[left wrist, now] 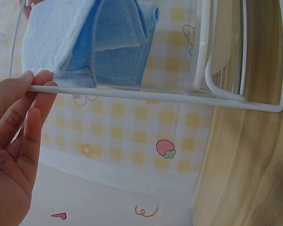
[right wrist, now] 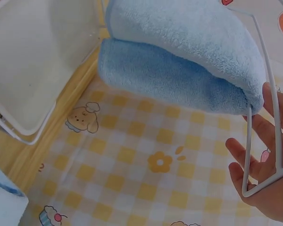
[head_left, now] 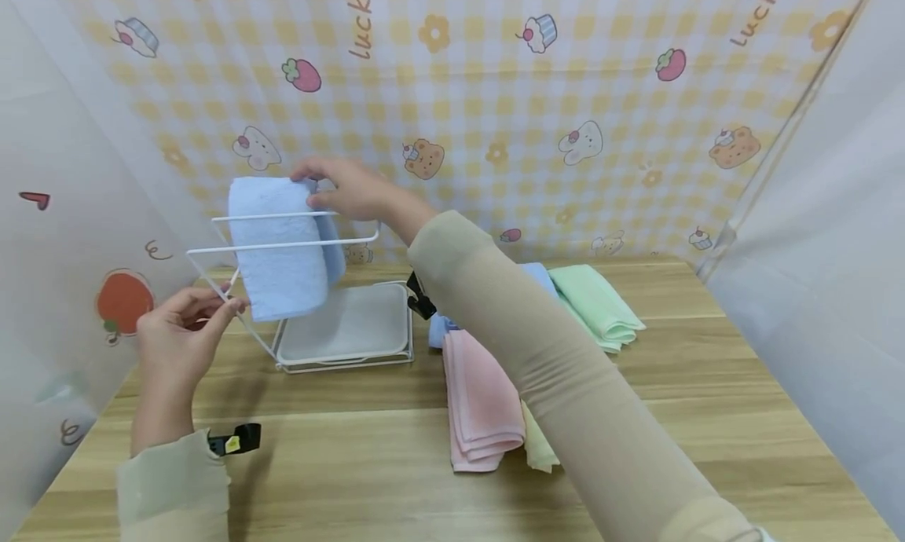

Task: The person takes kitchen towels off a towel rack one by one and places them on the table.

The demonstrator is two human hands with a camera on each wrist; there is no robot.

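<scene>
A light blue towel (head_left: 277, 251) hangs folded over a bar of a white wire rack (head_left: 283, 246), its two layers dropping on either side. At the towel's upper right corner, my right hand (head_left: 353, 188) pinches the cloth between thumb and fingers. In the right wrist view, the fingers of that hand (right wrist: 269, 141) reach past the rack's bars beside the towel (right wrist: 179, 70). My left hand (head_left: 180, 334) grips the rack's slanted left side bar between thumb and fingertips, also plain in the left wrist view, where the bar (left wrist: 132, 95) runs out from the fingers.
A pale grey tray (head_left: 346, 322) sits in the rack's base on the wooden table (head_left: 339, 463). Right of it lie a folded pink towel (head_left: 484, 401), a green towel (head_left: 594, 302), a yellow one (head_left: 539, 440) and more blue cloth (head_left: 539, 275), partly hidden by my right sleeve.
</scene>
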